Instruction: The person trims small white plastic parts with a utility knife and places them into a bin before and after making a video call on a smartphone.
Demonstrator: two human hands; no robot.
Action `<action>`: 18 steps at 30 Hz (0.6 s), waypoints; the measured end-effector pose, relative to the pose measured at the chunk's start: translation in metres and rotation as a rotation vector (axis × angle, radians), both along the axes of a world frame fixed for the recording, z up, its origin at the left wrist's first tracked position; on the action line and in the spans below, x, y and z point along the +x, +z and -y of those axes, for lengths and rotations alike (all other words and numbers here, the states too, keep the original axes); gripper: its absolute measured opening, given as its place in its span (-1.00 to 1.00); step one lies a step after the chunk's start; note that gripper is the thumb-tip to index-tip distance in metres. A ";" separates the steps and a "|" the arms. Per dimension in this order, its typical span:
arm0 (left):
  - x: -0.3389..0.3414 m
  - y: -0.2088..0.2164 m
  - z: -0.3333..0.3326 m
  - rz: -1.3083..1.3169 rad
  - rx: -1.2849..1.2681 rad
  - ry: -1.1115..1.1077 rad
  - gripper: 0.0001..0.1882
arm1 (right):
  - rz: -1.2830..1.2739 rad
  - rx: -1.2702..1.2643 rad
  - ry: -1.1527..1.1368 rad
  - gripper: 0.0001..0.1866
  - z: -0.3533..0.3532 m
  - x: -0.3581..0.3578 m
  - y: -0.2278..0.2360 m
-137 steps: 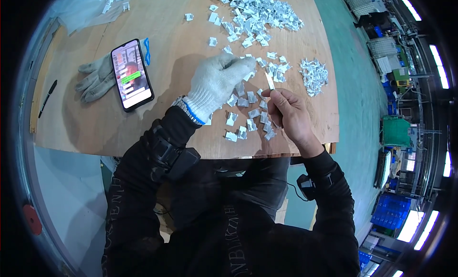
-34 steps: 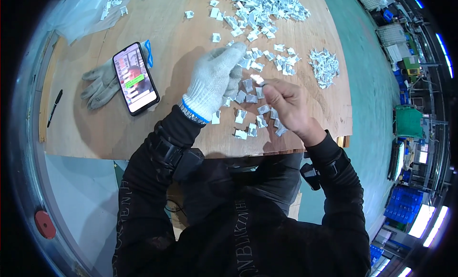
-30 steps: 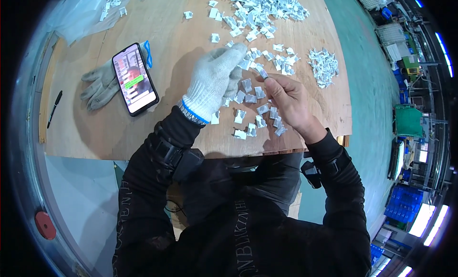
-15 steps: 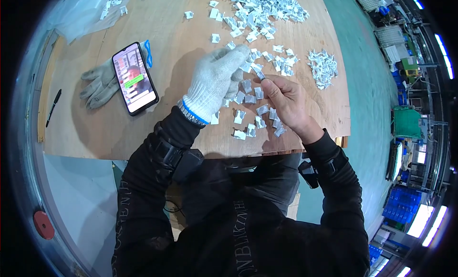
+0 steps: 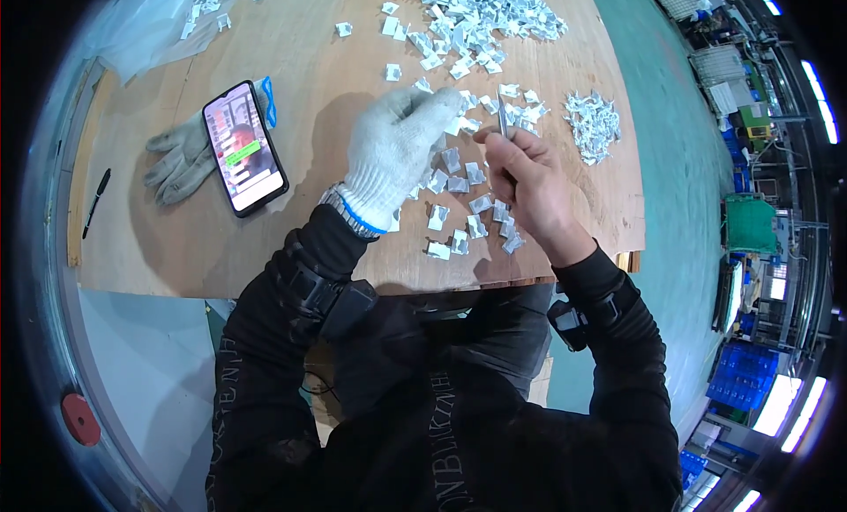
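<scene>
My left hand, in a white knit glove, hovers over the near middle of the wooden table with its fingers closed together. Whatever its fingertips hold is hidden beside the small metal pieces. To its right, my bare right hand pinches a slim, shiny, blade-like metal strip that points away from me. Several small bent metal pieces lie loose below and between the two hands. Past my fingertips, a small cluster of the same metal pieces sits on the wood.
A large heap of metal pieces covers the far side. Thinner metal scraps form a pile at right. On the left are a phone resting on a spare glove, a black pen and a clear plastic sheet.
My right hand has turned, and the metal strip in it now points straight away from me, apart from the left hand's fingertips. My left hand has barely moved.
</scene>
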State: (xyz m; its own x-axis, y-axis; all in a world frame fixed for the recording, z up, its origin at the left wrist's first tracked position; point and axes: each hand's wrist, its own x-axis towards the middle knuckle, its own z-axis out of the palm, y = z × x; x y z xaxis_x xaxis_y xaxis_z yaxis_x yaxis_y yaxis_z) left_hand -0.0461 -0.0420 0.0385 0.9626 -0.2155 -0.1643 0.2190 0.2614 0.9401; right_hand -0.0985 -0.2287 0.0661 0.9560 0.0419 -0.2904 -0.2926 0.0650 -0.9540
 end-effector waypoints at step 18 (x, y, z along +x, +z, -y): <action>-0.006 0.012 0.002 -0.029 -0.083 0.094 -0.66 | -0.208 0.675 -0.044 -0.86 -0.038 0.019 -0.007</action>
State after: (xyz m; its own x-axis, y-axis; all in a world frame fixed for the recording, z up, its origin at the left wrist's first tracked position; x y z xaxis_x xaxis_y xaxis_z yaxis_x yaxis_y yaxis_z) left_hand -0.0519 -0.0442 0.0503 0.9743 -0.1387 -0.1777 0.2167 0.3587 0.9079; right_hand -0.0798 -0.1905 0.0588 0.8883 0.2399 -0.3917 -0.4483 0.6386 -0.6255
